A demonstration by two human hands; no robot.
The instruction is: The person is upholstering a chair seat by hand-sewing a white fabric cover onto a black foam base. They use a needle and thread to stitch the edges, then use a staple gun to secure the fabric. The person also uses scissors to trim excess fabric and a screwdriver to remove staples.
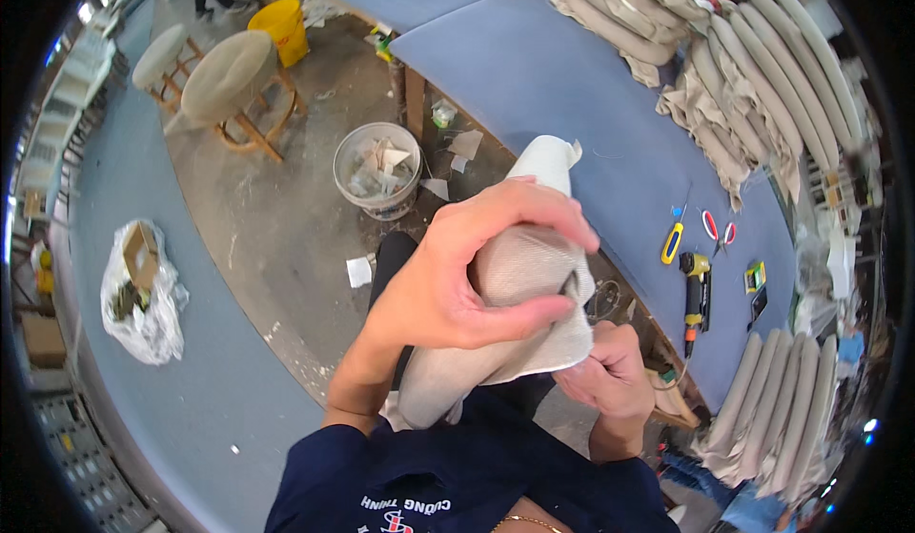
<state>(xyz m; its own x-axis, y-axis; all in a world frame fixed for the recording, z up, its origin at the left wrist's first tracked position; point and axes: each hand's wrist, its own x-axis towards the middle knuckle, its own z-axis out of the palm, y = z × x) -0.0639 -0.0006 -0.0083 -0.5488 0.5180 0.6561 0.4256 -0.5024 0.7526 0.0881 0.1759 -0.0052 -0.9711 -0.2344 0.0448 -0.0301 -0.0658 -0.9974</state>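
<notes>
My left hand [443,271] curls from above around a long padded piece covered in beige fabric [519,271], its thumb and fingers wrapped over the rounded middle. One end of the piece lies near my lap and the other, paler end reaches over the table edge. At its right side a loose flap of the cover [558,347] hangs out. My right hand [615,371] is closed at the edge of that flap, its fingers pinched together. The fingertips are partly hidden, and whether they hold anything besides cloth cannot be made out.
The blue-topped table [515,66] carries a yellow screwdriver [673,243], red-and-white-handled snips [719,232], a pneumatic staple gun [696,295] and stacks of beige padded pieces [777,404]. A scrap bucket [378,199], round stools [229,75] and a yellow bucket [279,30] stand on the floor.
</notes>
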